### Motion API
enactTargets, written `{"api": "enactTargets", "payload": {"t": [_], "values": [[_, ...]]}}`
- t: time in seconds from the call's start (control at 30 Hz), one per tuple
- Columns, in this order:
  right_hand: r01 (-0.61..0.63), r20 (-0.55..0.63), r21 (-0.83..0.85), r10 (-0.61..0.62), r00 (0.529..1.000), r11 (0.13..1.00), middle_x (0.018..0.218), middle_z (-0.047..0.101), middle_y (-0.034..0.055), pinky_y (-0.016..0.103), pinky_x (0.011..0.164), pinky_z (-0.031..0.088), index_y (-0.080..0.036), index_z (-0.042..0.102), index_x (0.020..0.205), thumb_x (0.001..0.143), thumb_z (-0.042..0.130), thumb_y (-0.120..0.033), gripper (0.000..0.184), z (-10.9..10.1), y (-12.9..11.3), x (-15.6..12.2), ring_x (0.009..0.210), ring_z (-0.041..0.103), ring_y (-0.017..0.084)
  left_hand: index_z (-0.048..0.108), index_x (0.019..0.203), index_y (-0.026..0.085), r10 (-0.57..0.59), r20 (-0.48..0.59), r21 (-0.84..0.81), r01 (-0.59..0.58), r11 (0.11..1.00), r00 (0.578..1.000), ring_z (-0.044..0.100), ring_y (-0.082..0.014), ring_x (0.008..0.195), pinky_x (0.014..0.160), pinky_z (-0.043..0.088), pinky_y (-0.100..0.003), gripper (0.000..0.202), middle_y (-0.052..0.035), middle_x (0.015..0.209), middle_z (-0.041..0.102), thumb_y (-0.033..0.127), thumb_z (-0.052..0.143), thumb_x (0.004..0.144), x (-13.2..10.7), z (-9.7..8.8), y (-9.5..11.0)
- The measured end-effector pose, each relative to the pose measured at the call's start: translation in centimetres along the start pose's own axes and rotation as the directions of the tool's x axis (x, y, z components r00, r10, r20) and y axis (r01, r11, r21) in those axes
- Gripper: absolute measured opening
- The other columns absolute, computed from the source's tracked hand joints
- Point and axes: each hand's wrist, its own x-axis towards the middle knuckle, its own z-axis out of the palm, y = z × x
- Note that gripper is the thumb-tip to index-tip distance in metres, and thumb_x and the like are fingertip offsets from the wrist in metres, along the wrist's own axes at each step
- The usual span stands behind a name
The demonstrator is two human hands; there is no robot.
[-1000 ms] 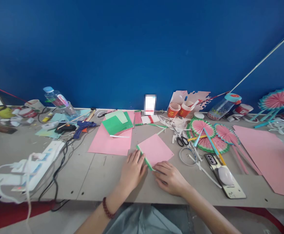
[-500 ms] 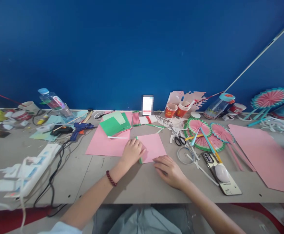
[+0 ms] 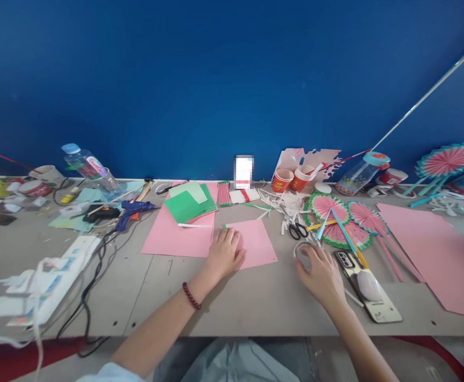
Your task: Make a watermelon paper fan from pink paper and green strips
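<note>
My left hand (image 3: 224,252) lies with its fingers spread over the left side of a small pink paper sheet (image 3: 259,243), pressing on it. A bit of green edge shows at the sheet's top left corner; the rest is under the hand. My right hand (image 3: 321,273) is over a clear ring (image 3: 296,249) that looks like a roll of tape. Its thumb and fingers are apart, and the hand covers part of the ring. Just behind it are black-handled scissors (image 3: 297,230). A phone (image 3: 369,289) with a white mouse-like object (image 3: 369,286) lies to the right.
Green paper sheets (image 3: 184,206) lie on larger pink paper (image 3: 160,239) at left, near a blue glue gun (image 3: 130,212). Further left is a power strip (image 3: 64,276). Red paper cups (image 3: 282,181) and paper fans (image 3: 329,209) are at right.
My right hand has left the pink sheet's edge and moved right to the clear ring. My left hand has shifted slightly right and now covers most of the green edge.
</note>
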Motion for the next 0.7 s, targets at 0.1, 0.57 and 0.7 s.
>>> {"api": "enactTargets", "payload": {"t": [0.1, 0.57, 0.7], "values": [[-0.022, 0.034, -0.03, 0.023, 0.999, 0.999, 0.093, 0.062, 0.0091, 0.039, 0.077, 0.043, -0.02, 0.055, 0.092, 0.078, 0.051, -0.027, 0.016, -0.4, 0.6, -1.0, 0.087, 0.056, 0.028, 0.054, 0.118, 0.017, -0.011, -0.016, -0.03, 0.01, 1.0, 1.0, 0.049, -0.0298, 0.111, 0.101, 0.033, -0.047, 0.042, -0.0125, 0.119, 0.056, 0.04, 0.055, 0.083, 0.1, -0.6, 0.0], [-0.041, -0.061, 0.15, 0.051, 0.997, 0.988, 0.082, 0.064, 0.0068, 0.039, 0.077, 0.041, -0.021, 0.051, 0.087, 0.088, 0.04, -0.026, 0.012, 0.3, -0.2, -0.7, 0.08, 0.06, 0.024, 0.049, 0.125, 0.02, -0.128, -0.02, -0.221, 0.121, 0.968, 0.992, 0.051, -0.0286, 0.107, 0.092, 0.042, -0.044, 0.049, -0.0106, 0.113, 0.054, 0.037, 0.063, 0.081, -0.3, -0.2, -0.4], [-0.108, -0.072, 0.288, 0.134, 0.988, 0.952, 0.08, 0.066, 0.0053, 0.038, 0.079, 0.041, -0.022, 0.05, 0.087, 0.089, 0.04, -0.031, 0.013, 0.2, -0.6, -0.5, 0.077, 0.061, 0.022, 0.045, 0.131, 0.026, -0.213, -0.119, -0.456, 0.137, 0.88, 0.97, 0.055, -0.0199, 0.107, 0.088, 0.048, -0.033, 0.046, -0.0078, 0.118, 0.05, 0.015, 0.051, 0.086, -0.1, -0.1, -0.5]]}}
